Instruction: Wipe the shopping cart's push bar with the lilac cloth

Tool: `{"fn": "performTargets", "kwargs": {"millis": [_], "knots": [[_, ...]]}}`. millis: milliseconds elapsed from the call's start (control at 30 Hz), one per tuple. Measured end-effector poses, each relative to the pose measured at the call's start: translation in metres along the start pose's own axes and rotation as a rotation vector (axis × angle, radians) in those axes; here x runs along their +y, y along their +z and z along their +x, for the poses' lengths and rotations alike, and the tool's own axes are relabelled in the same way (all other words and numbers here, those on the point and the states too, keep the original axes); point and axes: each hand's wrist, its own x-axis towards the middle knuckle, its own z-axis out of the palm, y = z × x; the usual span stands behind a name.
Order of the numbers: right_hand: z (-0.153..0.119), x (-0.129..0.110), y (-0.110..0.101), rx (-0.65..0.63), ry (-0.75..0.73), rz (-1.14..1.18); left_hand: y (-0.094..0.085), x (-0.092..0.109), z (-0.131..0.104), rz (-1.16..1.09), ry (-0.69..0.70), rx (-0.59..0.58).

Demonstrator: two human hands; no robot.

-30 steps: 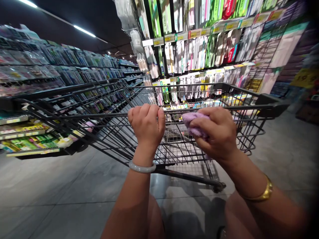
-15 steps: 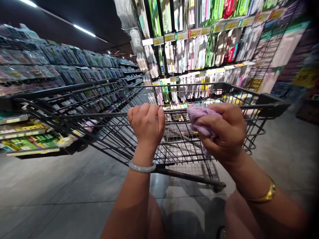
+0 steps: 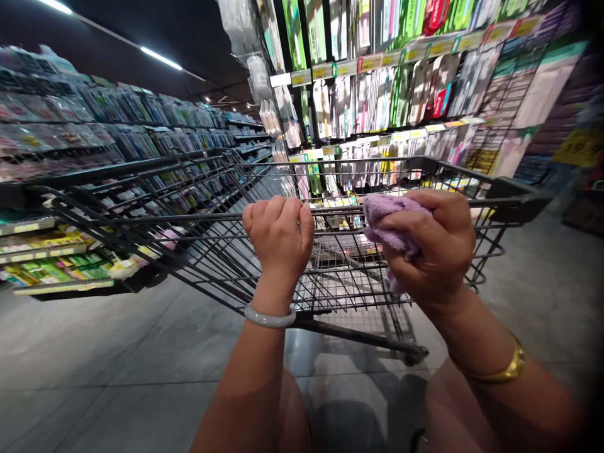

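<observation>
A black wire shopping cart (image 3: 207, 218) stands side-on in front of me. My left hand (image 3: 279, 236) is closed around its near top rail, with a pale bangle on the wrist. My right hand (image 3: 431, 242) grips a bunched purple cloth (image 3: 396, 220) and presses it around the same rail, farther right. Part of the cloth hangs below the fingers. The rail under both hands is hidden, and the cart's wire basket shows nothing inside that I can make out.
Beyond the cart rises a rack of packaged toothbrushes (image 3: 346, 104) with price strips. Long shelves of hanging goods (image 3: 155, 132) run along the left. A lower shelf (image 3: 66, 264) holds green and yellow packs. Grey floor (image 3: 117, 352) lies beneath, with a cart wheel (image 3: 414, 354) near my knees.
My right hand and the purple cloth have slid a little to the right along the rail. My left hand has stayed on the rail, nearly unmoved.
</observation>
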Motion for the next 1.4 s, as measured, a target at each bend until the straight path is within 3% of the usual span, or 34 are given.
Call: {"fn": "performTargets", "kwargs": {"millis": [200,300,367,467,567,767,1033,1267,1400], "knots": [[-0.004,-0.012,0.014,-0.140,-0.181,-0.039,0.001,-0.001,0.000,0.007,-0.003,0.003],[-0.004,-0.009,0.015,-0.140,-0.230,-0.006,0.000,-0.001,0.000,0.014,-0.004,-0.003],[-0.003,-0.003,0.010,-0.083,-0.219,0.019,0.000,-0.001,0.000,0.019,-0.006,-0.004],[0.000,0.005,0.000,-0.007,-0.076,0.021,0.000,0.000,0.000,0.021,-0.002,0.000],[0.000,0.003,-0.001,-0.030,0.017,0.015,0.000,-0.001,0.000,0.002,-0.002,0.004],[-0.005,-0.007,0.012,-0.131,-0.212,-0.011,0.001,-0.001,-0.001,-0.015,-0.013,-0.008],[0.000,0.006,-0.001,-0.079,-0.072,-0.025,0.000,-0.001,0.000,0.005,0.009,0.010],[-0.006,-0.006,0.012,-0.144,-0.201,-0.039,0.000,-0.001,0.000,0.001,0.006,0.012],[-0.004,-0.001,0.008,-0.124,-0.196,-0.026,0.000,-0.001,0.000,-0.003,0.005,0.008]]}}
